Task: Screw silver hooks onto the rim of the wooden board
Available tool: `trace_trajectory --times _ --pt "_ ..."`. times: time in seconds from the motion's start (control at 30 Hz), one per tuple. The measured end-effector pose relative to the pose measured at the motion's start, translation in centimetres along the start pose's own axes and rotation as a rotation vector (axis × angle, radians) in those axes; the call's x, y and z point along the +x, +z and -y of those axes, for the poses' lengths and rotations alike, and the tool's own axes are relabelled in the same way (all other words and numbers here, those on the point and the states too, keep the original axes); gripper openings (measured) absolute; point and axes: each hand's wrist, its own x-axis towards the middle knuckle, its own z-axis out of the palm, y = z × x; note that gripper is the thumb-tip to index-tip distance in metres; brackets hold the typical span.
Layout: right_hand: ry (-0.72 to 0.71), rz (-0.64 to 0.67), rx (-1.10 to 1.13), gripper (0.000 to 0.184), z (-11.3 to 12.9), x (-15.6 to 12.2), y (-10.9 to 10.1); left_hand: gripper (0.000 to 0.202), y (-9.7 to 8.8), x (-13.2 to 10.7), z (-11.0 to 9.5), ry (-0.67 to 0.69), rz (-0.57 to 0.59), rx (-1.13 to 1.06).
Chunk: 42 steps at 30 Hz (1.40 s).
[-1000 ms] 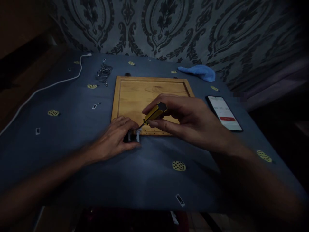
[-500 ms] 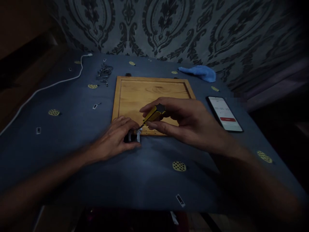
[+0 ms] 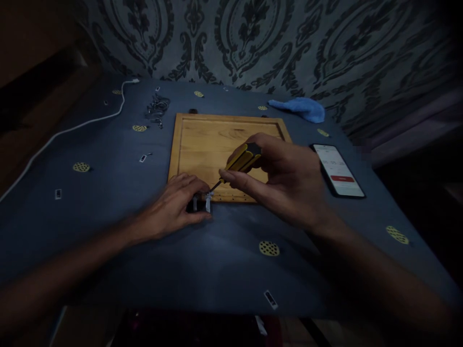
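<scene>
My right hand grips a screwdriver by its yellow and black handle. The shaft slants down to the left, its tip at a small shiny metal fitting on the near edge of a wooden board. Around that fitting, my left hand is closed, thumb in front and fingers on the board side. The fitting is partly hidden by the fingers, and whether a screw sits under the tip is too dark to tell. Small dark holes run along the board's near edge, right of the fitting.
Several metal pieces lie in a pile at the back left, beside a white cable. A blue cloth rests at the back right. Right of the board lies a phone with its screen lit. Small dark pieces stick out behind the board.
My right hand has shifted up and slightly right along the screwdriver, showing more of its handle and shaft. My left hand stays in place on the fitting.
</scene>
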Motion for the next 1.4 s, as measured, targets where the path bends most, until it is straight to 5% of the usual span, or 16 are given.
trace_trajectory --times 0.63,0.87,1.1,1.4 --pt "-0.043 0.055 -0.048 0.033 -0.8 -0.4 0.3 0.028 -0.2 0.0 -0.1 0.008 0.025 -0.007" --pt "0.079 0.115 0.153 0.032 -0.6 -0.2 0.2 0.032 -0.2 0.1 -0.2 -0.008 0.02 -0.001" --pt "0.156 0.325 0.239 0.028 -0.2 0.5 -1.1 0.032 -0.1 -0.1 0.1 0.037 -0.002 -0.012" --pt "-0.089 0.064 -0.141 0.027 -0.4 -0.5 0.2 0.033 -0.1 0.0 -0.1 0.026 0.001 0.007"
